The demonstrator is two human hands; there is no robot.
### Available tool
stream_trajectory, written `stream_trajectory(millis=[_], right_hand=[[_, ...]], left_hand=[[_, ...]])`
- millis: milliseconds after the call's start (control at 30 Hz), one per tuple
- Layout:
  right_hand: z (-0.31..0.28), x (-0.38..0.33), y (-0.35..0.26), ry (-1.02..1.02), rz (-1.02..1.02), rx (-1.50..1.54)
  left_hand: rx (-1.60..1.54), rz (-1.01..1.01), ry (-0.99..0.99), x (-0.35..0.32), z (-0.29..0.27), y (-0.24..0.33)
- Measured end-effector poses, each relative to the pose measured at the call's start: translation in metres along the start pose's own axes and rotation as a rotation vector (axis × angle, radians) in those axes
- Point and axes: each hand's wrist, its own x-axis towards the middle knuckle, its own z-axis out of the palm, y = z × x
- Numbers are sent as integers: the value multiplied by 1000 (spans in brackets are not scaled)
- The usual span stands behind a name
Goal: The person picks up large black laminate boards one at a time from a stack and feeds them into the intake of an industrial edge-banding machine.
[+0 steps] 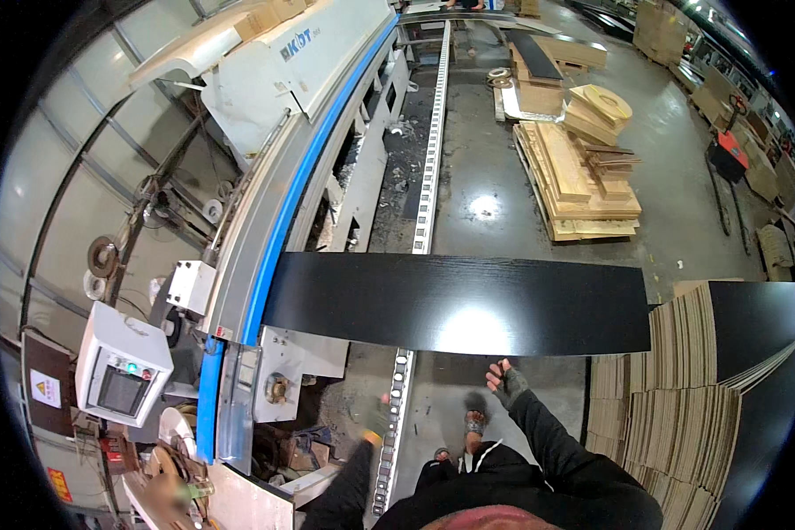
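Note:
A long black board (450,305) lies across in front of me. Its left end is at the blue-edged rail of a large white machine (296,75), and its middle rests over a white roller track (427,168). My right hand (506,383), in a grey fingerless glove, is just below the board's near edge, fingers loosely bent and apart, with nothing seen in them. Down beside the roller track, my left hand (376,420) is smeared by motion, so its fingers cannot be made out. A yellow-orange band shows at that wrist.
Tall stacks of boards (680,411) stand close on my right. Ahead are a pallet of wooden pieces (583,190) and a red pallet jack (730,157). To the left stands a control box with a screen (124,371). Debris litters the floor by the machine's base.

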Motion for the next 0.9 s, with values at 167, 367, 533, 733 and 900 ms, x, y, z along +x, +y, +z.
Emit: stream_trajectory(millis=[167,367,533,733,900], right_hand=[[-26,7,33,36,92,-307],[-77,13,27,61,89,-296],[-103,48,0,-83,-11,-35],[-61,-5,-38,-22,-106,33],[-55,-29,-38,-63,-138,105]], left_hand=[[387,-7,-9,-139,-13,41],[433,-197,-127,-201,-46,88],[527,-65,57,-204,-42,66],[634,-61,50,-208,-39,84],[697,-98,46,-206,-33,59]])
